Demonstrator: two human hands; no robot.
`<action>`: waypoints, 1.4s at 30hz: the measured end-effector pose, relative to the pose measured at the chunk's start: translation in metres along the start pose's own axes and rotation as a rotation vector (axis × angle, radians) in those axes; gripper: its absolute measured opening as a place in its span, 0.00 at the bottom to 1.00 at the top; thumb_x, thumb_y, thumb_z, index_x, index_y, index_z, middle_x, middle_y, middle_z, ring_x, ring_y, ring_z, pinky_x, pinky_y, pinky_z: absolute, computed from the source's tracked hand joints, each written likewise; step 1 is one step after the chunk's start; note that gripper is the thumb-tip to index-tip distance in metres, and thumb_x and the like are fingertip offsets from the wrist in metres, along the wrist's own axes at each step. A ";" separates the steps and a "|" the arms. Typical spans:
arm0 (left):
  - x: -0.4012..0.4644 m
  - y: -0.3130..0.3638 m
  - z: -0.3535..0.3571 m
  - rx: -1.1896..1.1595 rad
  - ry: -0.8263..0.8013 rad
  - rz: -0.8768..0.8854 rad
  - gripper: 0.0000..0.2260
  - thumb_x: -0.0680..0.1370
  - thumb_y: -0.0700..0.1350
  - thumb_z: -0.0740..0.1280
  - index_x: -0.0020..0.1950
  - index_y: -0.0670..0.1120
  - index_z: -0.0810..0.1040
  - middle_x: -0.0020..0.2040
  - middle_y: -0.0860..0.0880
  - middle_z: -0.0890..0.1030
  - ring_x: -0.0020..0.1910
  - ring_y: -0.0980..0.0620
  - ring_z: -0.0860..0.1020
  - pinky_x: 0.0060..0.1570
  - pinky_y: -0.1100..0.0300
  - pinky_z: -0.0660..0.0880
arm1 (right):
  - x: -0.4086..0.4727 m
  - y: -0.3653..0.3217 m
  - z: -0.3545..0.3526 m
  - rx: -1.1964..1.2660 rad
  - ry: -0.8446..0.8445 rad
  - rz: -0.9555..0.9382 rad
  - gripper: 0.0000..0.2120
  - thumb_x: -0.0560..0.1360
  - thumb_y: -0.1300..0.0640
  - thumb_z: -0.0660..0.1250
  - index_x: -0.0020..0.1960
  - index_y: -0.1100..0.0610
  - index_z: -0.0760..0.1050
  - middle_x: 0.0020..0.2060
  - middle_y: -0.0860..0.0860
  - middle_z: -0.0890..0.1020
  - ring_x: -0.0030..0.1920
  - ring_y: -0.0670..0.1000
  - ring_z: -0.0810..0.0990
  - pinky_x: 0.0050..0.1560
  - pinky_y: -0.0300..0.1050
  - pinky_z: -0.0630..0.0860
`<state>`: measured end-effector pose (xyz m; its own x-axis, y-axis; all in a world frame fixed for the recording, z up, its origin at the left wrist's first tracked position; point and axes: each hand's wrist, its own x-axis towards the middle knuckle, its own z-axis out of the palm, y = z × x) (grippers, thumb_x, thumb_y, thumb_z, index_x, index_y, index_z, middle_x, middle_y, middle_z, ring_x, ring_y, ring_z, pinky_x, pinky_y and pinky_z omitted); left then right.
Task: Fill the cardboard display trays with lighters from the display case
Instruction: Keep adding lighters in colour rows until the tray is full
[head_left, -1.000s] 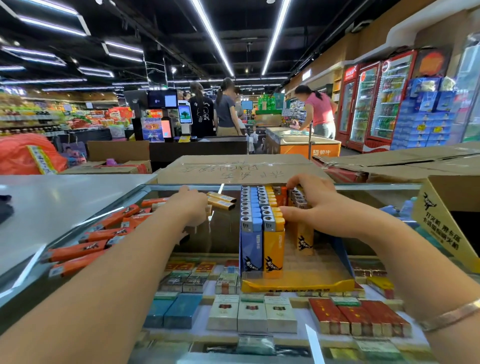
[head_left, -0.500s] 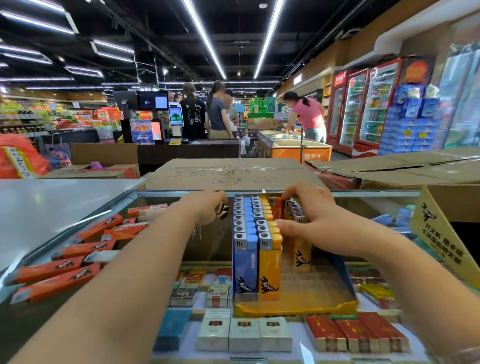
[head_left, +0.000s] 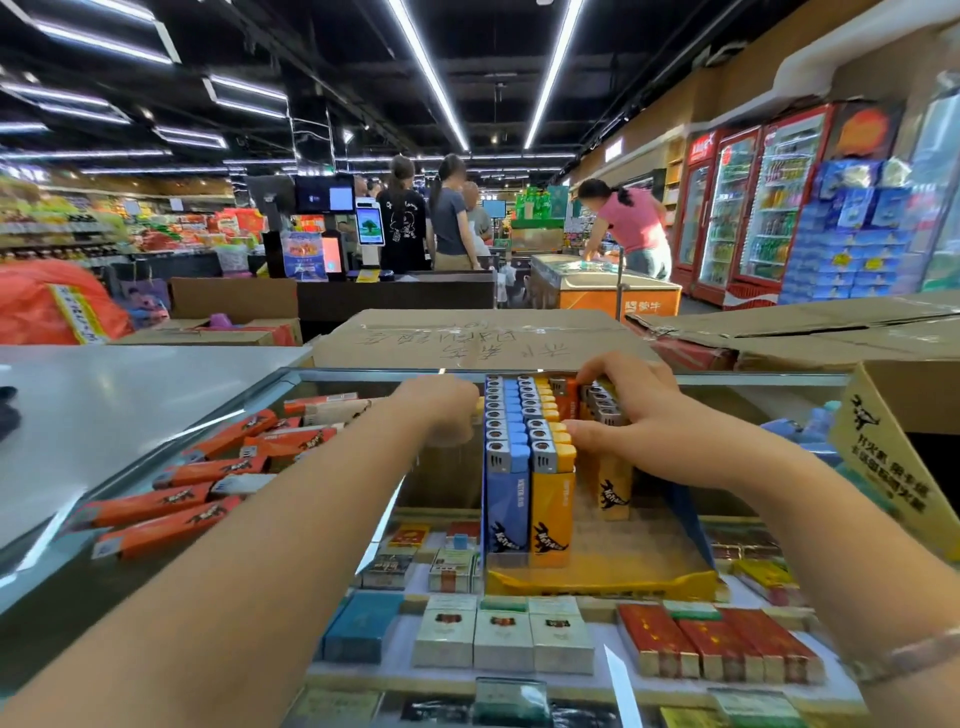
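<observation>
A yellow cardboard display tray (head_left: 602, 584) stands on the glass case top. In it are upright rows of blue lighters (head_left: 506, 467) and yellow lighters (head_left: 553, 483). My right hand (head_left: 639, 415) curls over a third row of yellow lighters (head_left: 613, 488) at the tray's right side, thumb against their near end, fingers over the far end. My left hand (head_left: 441, 410) is curled just left of the blue row; a sliver of yellow lighter shows at its fingers, the rest hidden.
Several loose orange lighters (head_left: 208, 467) lie on the glass at the left. A printed cardboard box (head_left: 893, 457) stands at the right edge. Cigarette packs (head_left: 504, 639) sit under the glass. Flattened cartons (head_left: 467, 338) lie beyond the case; people stand at the checkout behind.
My left hand reached the yellow lighters lying on the glass, closed over them and moved right to the tray's left side. My right hand stayed on its row.
</observation>
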<state>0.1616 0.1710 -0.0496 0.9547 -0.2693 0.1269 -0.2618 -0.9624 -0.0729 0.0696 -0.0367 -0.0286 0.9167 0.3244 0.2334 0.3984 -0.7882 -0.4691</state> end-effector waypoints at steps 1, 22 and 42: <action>-0.005 0.001 0.002 -0.059 0.021 -0.013 0.04 0.77 0.46 0.63 0.50 0.48 0.74 0.48 0.50 0.79 0.46 0.52 0.76 0.41 0.60 0.70 | -0.001 -0.001 0.000 0.010 -0.003 0.001 0.20 0.71 0.40 0.66 0.56 0.40 0.59 0.63 0.45 0.63 0.67 0.47 0.57 0.65 0.51 0.62; -0.111 0.046 -0.059 -1.830 0.517 0.135 0.11 0.63 0.53 0.71 0.40 0.49 0.79 0.35 0.51 0.83 0.36 0.54 0.82 0.37 0.59 0.79 | -0.015 -0.043 -0.010 0.440 0.292 -0.282 0.05 0.75 0.47 0.62 0.50 0.44 0.73 0.43 0.41 0.82 0.46 0.39 0.79 0.44 0.33 0.75; -0.108 0.046 -0.053 -1.814 0.470 0.062 0.11 0.70 0.56 0.67 0.38 0.50 0.81 0.31 0.54 0.79 0.32 0.57 0.80 0.32 0.62 0.77 | -0.029 -0.028 -0.042 0.930 0.437 -0.264 0.08 0.70 0.68 0.68 0.46 0.57 0.77 0.29 0.49 0.79 0.30 0.49 0.75 0.35 0.41 0.74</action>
<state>0.0392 0.1539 -0.0140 0.9098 0.0153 0.4148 -0.4032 0.2697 0.8745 0.0305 -0.0458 0.0133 0.7803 0.0651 0.6220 0.6200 0.0503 -0.7830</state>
